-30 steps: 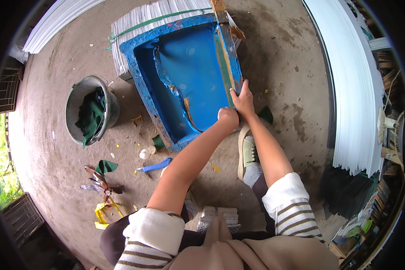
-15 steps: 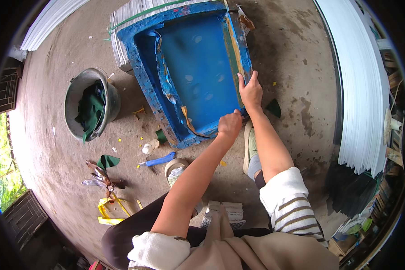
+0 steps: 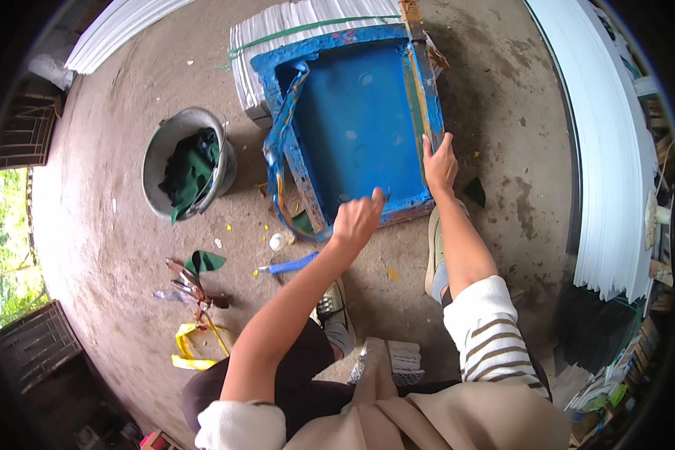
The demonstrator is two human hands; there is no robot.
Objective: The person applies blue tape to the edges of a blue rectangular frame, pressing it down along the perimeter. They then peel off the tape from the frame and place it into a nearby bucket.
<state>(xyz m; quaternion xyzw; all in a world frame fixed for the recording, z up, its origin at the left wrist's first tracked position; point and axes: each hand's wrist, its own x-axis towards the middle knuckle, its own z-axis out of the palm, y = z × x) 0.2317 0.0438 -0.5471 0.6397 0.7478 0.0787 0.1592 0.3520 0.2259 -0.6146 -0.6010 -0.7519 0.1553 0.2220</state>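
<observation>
A blue, paint-crusted screen-printing frame [image 3: 304, 172] with blue mesh [image 3: 352, 124] lies tilted in front of me, its far end on a bundled white stack. A long strip of paint-coated tape [image 3: 277, 161] hangs loose along its left side, joined at the far left corner. The strip curves down and passes behind my left hand [image 3: 357, 221], which is closed in a pinch on its near end, over the frame's near edge. My right hand [image 3: 441, 165] grips the frame's right rail, thumb on top and fingers along the outer side.
A grey bucket [image 3: 229, 176] with dark green cloth stands at the left. A blue-handled tool [image 3: 292, 265], a small whitish container [image 3: 279, 241], green scraps and a yellow strap [image 3: 181, 351] lie on the floor. White sheets [image 3: 604, 150] line the right side.
The tape strip has come away from the frame's left inner side and now bows outside it. My left hand has moved left, away from the near right corner; my right hand keeps its hold.
</observation>
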